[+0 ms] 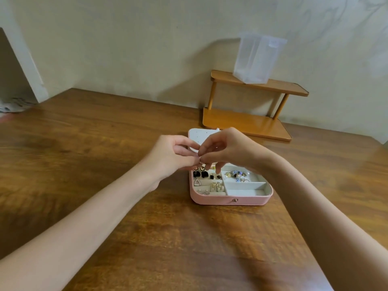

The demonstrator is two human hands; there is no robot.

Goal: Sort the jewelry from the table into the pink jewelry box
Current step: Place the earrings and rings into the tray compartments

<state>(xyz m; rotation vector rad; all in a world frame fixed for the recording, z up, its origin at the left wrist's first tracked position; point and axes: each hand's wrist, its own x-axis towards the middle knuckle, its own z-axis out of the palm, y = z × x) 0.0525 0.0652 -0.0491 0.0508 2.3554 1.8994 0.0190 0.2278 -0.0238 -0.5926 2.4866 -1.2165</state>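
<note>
The pink jewelry box (231,200) lies open on the wooden table, its white lid (196,136) standing up behind my hands. Black square earrings (200,174) and gold earrings (217,187) fill the left compartments. Blue and gold pieces (237,175) lie in the upper right compartment. My left hand (170,154) and my right hand (226,151) meet just above the box's far left corner. Both pinch one small piece of jewelry (199,159) between their fingertips; it is too small to identify.
A two-tier wooden shelf (247,120) stands behind the box against the wall, with a translucent plastic container (256,57) on its top tier. The wooden table (105,154) stretches wide to the left and in front of the box.
</note>
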